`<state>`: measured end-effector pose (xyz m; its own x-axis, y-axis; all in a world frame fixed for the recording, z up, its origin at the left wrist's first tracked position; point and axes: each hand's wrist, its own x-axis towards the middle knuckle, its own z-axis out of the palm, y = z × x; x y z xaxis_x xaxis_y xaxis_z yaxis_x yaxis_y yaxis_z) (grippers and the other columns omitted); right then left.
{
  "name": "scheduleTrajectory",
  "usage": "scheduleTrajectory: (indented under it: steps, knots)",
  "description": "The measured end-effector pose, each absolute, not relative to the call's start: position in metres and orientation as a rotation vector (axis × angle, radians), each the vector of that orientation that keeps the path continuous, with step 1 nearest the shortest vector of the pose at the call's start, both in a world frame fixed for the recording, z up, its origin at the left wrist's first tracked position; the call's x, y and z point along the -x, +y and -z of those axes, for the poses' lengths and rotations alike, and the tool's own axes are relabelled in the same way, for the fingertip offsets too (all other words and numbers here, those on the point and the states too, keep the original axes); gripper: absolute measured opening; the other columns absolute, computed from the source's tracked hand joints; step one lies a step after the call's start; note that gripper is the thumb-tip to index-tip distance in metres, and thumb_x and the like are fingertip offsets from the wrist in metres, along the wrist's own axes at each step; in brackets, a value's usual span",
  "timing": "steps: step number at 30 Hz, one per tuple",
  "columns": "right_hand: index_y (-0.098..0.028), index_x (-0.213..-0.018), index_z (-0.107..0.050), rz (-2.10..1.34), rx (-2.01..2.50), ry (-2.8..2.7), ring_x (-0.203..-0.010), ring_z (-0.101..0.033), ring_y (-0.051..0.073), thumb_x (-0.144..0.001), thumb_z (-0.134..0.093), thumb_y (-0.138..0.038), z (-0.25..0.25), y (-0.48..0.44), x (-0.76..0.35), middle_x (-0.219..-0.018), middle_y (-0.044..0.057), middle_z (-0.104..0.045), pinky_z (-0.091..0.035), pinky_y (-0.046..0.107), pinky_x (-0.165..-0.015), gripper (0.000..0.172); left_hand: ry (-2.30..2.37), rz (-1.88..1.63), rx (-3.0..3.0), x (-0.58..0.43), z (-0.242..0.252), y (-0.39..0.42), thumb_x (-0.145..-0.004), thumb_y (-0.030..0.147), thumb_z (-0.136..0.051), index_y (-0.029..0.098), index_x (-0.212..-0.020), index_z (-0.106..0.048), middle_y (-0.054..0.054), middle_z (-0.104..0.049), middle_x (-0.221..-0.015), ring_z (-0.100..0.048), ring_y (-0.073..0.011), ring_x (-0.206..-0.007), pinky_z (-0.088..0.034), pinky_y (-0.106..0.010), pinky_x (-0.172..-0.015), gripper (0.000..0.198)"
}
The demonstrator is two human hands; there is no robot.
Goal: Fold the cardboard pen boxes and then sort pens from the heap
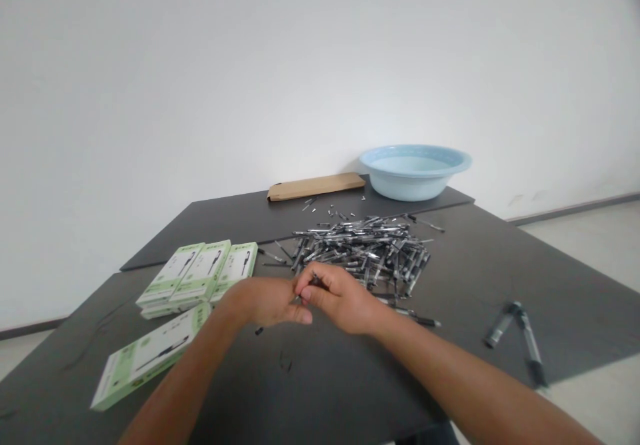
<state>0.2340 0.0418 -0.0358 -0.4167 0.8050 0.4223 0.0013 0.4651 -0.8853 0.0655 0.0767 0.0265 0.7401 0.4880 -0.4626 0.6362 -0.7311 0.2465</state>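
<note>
My left hand (273,300) and my right hand (345,298) meet over the table (330,385), just in front of a heap of clear-and-black pens (363,252). Thumb and fingers of my right hand pinch a small, thin dark piece (315,277) that looks like part of a pen. My left hand is closed against it with the thumb stretched forward; whatever its fingers grip is mostly hidden. Below my left hand lies a small black piece (259,331). One pen (425,322) rests beside my right wrist.
Green-and-white pen boxes (200,268) are stacked at the left, with another box (150,352) nearer me. A flat brown cardboard piece (317,186) and a light blue basin (413,188) stand at the back. Two blurred pens (533,348) lie near the right edge.
</note>
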Motion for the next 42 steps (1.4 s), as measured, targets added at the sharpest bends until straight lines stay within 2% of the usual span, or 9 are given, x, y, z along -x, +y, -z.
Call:
scheduleTrajectory:
  steps: [5,8,11,14,18,23,31,37,42]
  knots:
    - [-0.019,-0.101,-0.060,-1.156,0.501,-1.720,-0.090,-0.058,0.017,-0.090,-0.054,-0.029,0.036,0.032,-0.238,-0.097,0.005,-0.064,-0.045,0.030,-0.082,0.016,0.885,0.535,-2.468,-0.060,-0.032,0.077,-0.091,0.044,-0.043,0.016,-0.114,-0.060,-0.009,-0.069,-0.105,-0.064,-0.0260,-0.090,-0.049,-0.031,-0.079,0.040]
    - [-0.019,-0.109,-0.061,-1.200,0.495,-1.596,-0.071,-0.055,0.012,-0.093,-0.047,-0.040,0.036,0.036,-0.241,-0.093,0.005,-0.063,-0.045,0.026,-0.065,0.030,1.048,0.593,-2.462,-0.053,-0.040,0.074,-0.090,0.046,-0.044,0.017,-0.135,-0.046,-0.010,-0.068,-0.111,-0.065,-0.0280,-0.093,-0.049,-0.033,-0.079,0.054]
    - [-0.016,-0.089,-0.067,-1.193,0.566,-1.307,-0.052,-0.044,0.009,-0.094,-0.041,-0.046,0.038,0.048,-0.245,-0.071,0.002,-0.057,-0.036,0.022,-0.049,0.040,1.140,0.641,-2.461,-0.048,-0.047,0.069,-0.091,0.047,-0.044,0.014,-0.150,-0.018,-0.015,-0.057,-0.131,-0.061,-0.0287,-0.105,-0.046,-0.035,-0.087,0.073]
    - [-0.016,-0.070,-0.063,-1.214,0.569,-1.098,-0.048,-0.042,0.009,-0.091,-0.046,-0.048,0.038,0.058,-0.250,-0.057,-0.001,-0.049,-0.034,0.021,-0.046,0.043,1.137,0.678,-2.446,-0.046,-0.050,0.066,-0.093,0.049,-0.041,0.010,-0.151,-0.006,-0.019,-0.043,-0.143,-0.053,-0.0289,-0.118,-0.041,-0.035,-0.095,0.078]
    - [-0.018,-0.069,-0.057,-1.346,0.464,-1.036,-0.038,-0.032,0.006,-0.086,-0.053,-0.051,0.032,0.059,-0.256,-0.046,-0.006,-0.040,-0.026,0.019,-0.039,0.037,1.091,0.698,-2.436,-0.046,-0.049,0.067,-0.094,0.047,-0.040,0.009,-0.151,-0.005,-0.018,-0.035,-0.147,-0.044,-0.0271,-0.127,-0.036,-0.034,-0.101,0.077]
    - [-0.019,-0.074,-0.055,-1.359,0.446,-1.021,-0.044,-0.051,0.010,-0.083,-0.057,-0.055,0.026,0.052,-0.259,-0.053,-0.003,-0.054,-0.039,0.022,-0.044,0.036,1.070,0.703,-2.427,-0.046,-0.048,0.068,-0.094,0.046,-0.040,0.010,-0.151,-0.003,-0.018,-0.045,-0.142,-0.051,-0.0274,-0.120,-0.039,-0.035,-0.097,0.077]
    - [-0.020,-0.073,-0.055,-1.340,0.425,-1.048,-0.046,-0.053,0.011,-0.081,-0.059,-0.055,0.025,0.052,-0.256,-0.054,-0.003,-0.056,-0.042,0.023,-0.047,0.037,1.071,0.719,-2.430,-0.050,-0.049,0.065,-0.093,0.045,-0.041,0.010,-0.151,-0.006,-0.016,-0.062,-0.124,-0.061,-0.0248,-0.101,-0.044,-0.032,-0.087,0.076]
    - [-0.020,-0.079,-0.058,-1.226,0.410,-1.126,-0.051,-0.058,0.012,-0.088,-0.053,-0.052,0.029,0.049,-0.258,-0.061,-0.001,-0.060,-0.044,0.024,-0.049,0.033,1.092,0.714,-2.438,-0.049,-0.050,0.065,-0.093,0.044,-0.042,0.013,-0.151,-0.009,-0.013,-0.065,-0.119,-0.062,-0.0247,-0.101,-0.045,-0.031,-0.084,0.074]
    - [-0.020,-0.088,-0.065,-1.026,0.407,-1.339,-0.062,-0.063,0.015,-0.093,-0.048,-0.042,0.028,0.033,-0.258,-0.070,0.003,-0.064,-0.050,0.030,-0.060,0.028,1.069,0.703,-2.432,-0.049,-0.049,0.065,-0.092,0.044,-0.043,0.010,-0.151,-0.009,-0.015,-0.066,-0.117,-0.063,-0.0246,-0.097,-0.047,-0.031,-0.082,0.075]
